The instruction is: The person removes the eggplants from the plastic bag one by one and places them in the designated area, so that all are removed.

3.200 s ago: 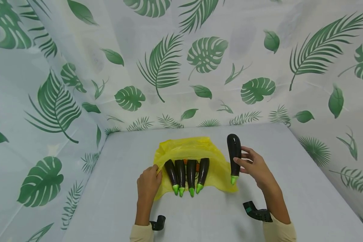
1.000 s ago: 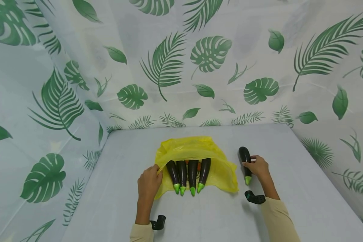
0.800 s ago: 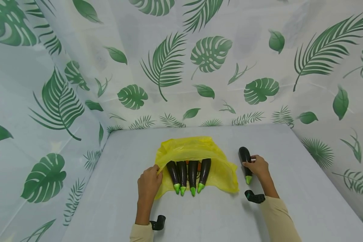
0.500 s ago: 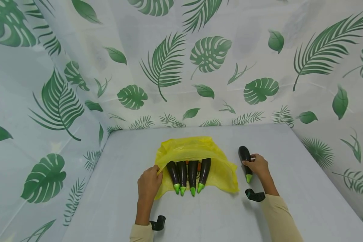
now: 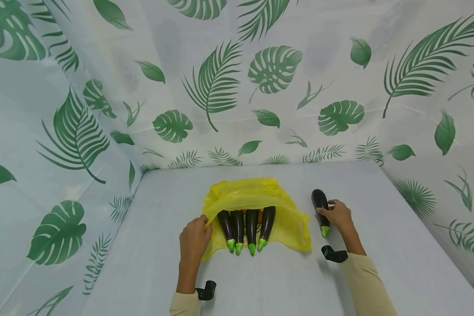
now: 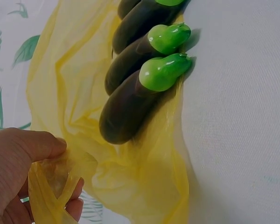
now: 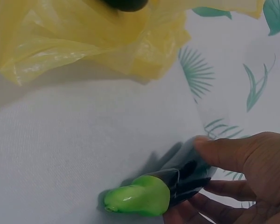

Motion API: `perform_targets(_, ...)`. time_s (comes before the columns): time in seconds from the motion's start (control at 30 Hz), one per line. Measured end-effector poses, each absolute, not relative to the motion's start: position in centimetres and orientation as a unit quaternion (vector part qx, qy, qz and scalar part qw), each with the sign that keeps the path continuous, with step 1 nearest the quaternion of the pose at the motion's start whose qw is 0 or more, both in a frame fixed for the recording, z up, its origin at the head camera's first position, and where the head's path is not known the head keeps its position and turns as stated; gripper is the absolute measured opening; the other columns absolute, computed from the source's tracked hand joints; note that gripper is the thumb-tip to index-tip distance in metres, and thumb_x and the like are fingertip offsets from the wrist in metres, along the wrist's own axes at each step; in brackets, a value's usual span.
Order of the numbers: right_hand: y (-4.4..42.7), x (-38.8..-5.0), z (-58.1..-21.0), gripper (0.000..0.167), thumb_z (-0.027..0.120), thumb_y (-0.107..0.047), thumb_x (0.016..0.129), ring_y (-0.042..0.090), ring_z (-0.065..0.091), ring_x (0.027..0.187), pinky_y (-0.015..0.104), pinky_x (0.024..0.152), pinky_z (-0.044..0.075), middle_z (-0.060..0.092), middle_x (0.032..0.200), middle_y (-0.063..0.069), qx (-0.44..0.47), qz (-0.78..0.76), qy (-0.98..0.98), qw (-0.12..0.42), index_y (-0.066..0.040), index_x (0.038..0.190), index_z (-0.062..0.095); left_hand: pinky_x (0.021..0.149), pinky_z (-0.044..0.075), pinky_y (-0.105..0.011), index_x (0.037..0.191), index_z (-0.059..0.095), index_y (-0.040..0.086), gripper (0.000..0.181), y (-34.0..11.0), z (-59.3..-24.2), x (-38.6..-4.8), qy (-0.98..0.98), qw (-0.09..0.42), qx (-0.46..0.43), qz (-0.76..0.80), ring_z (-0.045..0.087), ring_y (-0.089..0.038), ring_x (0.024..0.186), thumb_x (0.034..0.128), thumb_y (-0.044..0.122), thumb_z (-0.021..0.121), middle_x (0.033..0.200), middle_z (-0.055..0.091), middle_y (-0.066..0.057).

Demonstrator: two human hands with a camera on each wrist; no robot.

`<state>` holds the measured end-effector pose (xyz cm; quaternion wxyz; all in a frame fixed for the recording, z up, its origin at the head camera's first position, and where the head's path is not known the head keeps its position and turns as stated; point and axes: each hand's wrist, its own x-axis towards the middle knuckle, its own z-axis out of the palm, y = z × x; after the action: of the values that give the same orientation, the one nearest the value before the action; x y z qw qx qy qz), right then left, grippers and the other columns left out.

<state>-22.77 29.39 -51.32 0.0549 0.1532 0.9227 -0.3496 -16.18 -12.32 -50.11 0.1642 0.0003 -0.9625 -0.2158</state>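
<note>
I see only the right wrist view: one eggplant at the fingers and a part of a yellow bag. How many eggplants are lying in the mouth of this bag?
Observer: The head view shows four eggplants, side by side in the mouth of the yellow bag.
Operator: To which direction do they point?
Observer: Their green ends point toward the bottom of the head view.
Operator: Does something hold the bag?
Observer: Yes, the left hand has its left side in its grip.

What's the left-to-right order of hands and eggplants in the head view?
Left hand → first eggplant → second eggplant → third eggplant → fourth eggplant → fifth eggplant, apart from those four → right hand, gripping the fifth.
</note>
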Motion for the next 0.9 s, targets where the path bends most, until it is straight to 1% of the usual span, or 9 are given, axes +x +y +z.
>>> perform_targets(0.23,29.4,-22.6,-51.1,0.068,0.062,-0.027,0.092,0.049,0.055,0.113,0.054,0.092,0.049,0.049,0.13,0.039,0.163,-0.348,0.921,0.064,0.017,0.137,0.036,0.043,0.032,-0.023,0.087,0.068,0.007,0.008,-12.4,-50.3,-16.2,-0.962,0.168,-0.001,-0.216,0.041,-0.01,0.048,0.0885,0.015,0.068,0.066,0.061,-0.002)
perform_targets(0.43,29.4,-22.4,-50.9,0.068,0.062,-0.025,0.092,0.048,0.058,0.11,0.054,0.09,0.05,0.049,0.13,0.039,0.163,-0.358,0.917,0.061,0.017,0.138,0.035,0.044,0.033,-0.024,0.087,0.067,0.007,0.008,-12.5,-50.3,-16.2,-0.962,0.165,0.001,-0.216,0.042,-0.011,0.049,0.0884,0.016,0.068,0.067,0.061,-0.003)
perform_targets(0.6,29.4,-22.3,-50.3,0.068,0.062,-0.025,0.092,0.049,0.056,0.111,0.055,0.09,0.049,0.049,0.13,0.039,0.156,-0.359,0.919,0.056,0.017,0.138,0.035,0.044,0.034,-0.025,0.088,0.068,0.008,0.009,-12.5,-50.2,-16.3,-0.963,0.162,0.005,-0.216,0.043,-0.011,0.049,0.0888,0.016,0.068,0.068,0.062,-0.003)
perform_targets(0.9,29.5,-22.0,-49.9,0.069,0.062,-0.027,0.092,0.048,0.06,0.105,0.052,0.084,0.052,0.049,0.13,0.04,0.149,-0.36,0.919,0.054,0.017,0.138,0.035,0.044,0.033,-0.025,0.088,0.067,0.008,0.009,-12.5,-50.2,-16.2,-0.963,0.161,0.005,-0.217,0.042,-0.011,0.049,0.0888,0.016,0.067,0.068,0.062,-0.003)
